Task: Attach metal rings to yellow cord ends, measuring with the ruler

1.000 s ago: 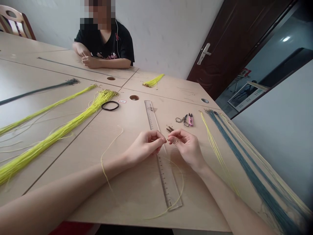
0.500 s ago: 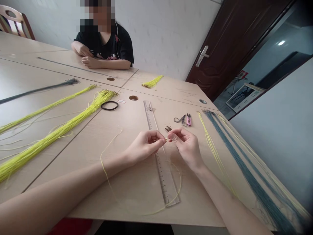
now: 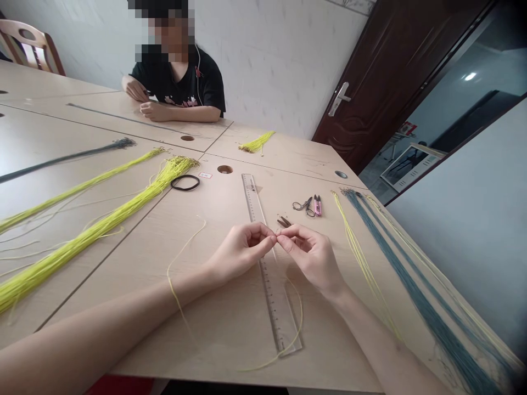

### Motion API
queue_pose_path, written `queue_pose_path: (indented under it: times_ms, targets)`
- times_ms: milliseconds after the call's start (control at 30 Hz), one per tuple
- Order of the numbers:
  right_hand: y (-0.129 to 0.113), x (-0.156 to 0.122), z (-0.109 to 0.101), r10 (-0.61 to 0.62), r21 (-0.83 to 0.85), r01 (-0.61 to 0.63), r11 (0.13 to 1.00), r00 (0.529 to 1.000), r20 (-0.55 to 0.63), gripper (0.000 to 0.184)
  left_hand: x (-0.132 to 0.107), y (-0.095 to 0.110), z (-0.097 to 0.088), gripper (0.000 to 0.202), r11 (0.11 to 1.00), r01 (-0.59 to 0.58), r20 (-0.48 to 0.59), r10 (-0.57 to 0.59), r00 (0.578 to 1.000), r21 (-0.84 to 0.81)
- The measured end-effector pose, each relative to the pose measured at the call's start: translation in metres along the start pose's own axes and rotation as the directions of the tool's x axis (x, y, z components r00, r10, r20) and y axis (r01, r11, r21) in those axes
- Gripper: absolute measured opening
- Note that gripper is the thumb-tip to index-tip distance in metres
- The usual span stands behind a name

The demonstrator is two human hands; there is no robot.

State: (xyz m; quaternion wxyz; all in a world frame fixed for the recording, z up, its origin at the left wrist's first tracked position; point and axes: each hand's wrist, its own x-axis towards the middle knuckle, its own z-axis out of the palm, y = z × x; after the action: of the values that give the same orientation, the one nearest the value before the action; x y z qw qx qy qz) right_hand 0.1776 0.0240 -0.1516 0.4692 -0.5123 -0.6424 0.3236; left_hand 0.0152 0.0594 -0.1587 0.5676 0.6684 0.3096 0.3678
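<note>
My left hand (image 3: 242, 249) and my right hand (image 3: 310, 255) meet fingertip to fingertip above a clear ruler (image 3: 267, 280). Both are closed in a pinch on a thin yellow cord (image 3: 302, 307), whose gripped part is mostly covered by the fingers. One stretch of the cord loops down under my right hand and over the ruler's near end. Another length lies across my left forearm. Just beyond my right fingers is a small brown tool with two pointed tips (image 3: 284, 221), partly hidden by the hand.
Small scissors (image 3: 303, 206) and pink thread snips (image 3: 317, 205) lie beyond my right hand. Yellow cord bundles (image 3: 102, 233) and a black band (image 3: 185, 182) are on the left, teal cords (image 3: 407, 274) on the right. Another person (image 3: 177, 88) sits across the table.
My right hand has come left and slightly down, so its fingertips now touch those of my left. The short yellow bit visible between them before is now covered.
</note>
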Motion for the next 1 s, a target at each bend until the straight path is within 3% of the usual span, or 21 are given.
queue_pose_path:
  times_ms: [167, 467, 600, 700, 767, 867, 1000]
  targets:
    - [-0.001, -0.002, -0.001, -0.037, -0.092, 0.039, 0.995, 0.999, 0.019, 0.008, -0.001, 0.003, -0.001, 0.025, 1.000, 0.000, 0.021, 0.000, 1.000, 0.030]
    - [-0.003, -0.004, -0.002, 0.037, -0.062, -0.037, 0.997, 0.999, 0.001, 0.013, -0.003, 0.002, -0.001, 0.021, 0.992, -0.100, 0.037, 0.097, 0.995, 0.081]
    - [-0.004, -0.006, 0.000, -0.152, -0.193, 0.142, 0.971, 0.988, -0.038, 0.008, -0.004, 0.001, 0.001, 0.020, 0.989, -0.104, 0.005, 0.104, 0.995, 0.109]
    - [-0.009, -0.008, 0.001, -0.390, -0.351, 0.352, 0.868, 0.920, -0.041, 0.007, -0.006, 0.000, 0.002, 0.020, 0.991, -0.103, 0.016, 0.102, 0.995, 0.080]
    - [-0.012, -0.009, 0.001, -0.486, -0.409, 0.435, 0.802, 0.874, -0.023, 0.008, -0.006, 0.000, 0.002, 0.019, 0.993, -0.106, 0.035, 0.104, 0.994, 0.047]
    - [-0.015, -0.011, 0.001, -0.511, -0.419, 0.464, 0.781, 0.859, -0.001, 0.008, -0.007, 0.003, 0.003, 0.017, 0.996, -0.088, 0.058, 0.090, 0.994, -0.034]
    - [-0.016, -0.014, 0.000, -0.427, -0.343, 0.394, 0.853, 0.904, -0.022, 0.008, -0.008, 0.006, 0.004, 0.018, 0.990, -0.051, 0.089, 0.063, 0.994, -0.131]
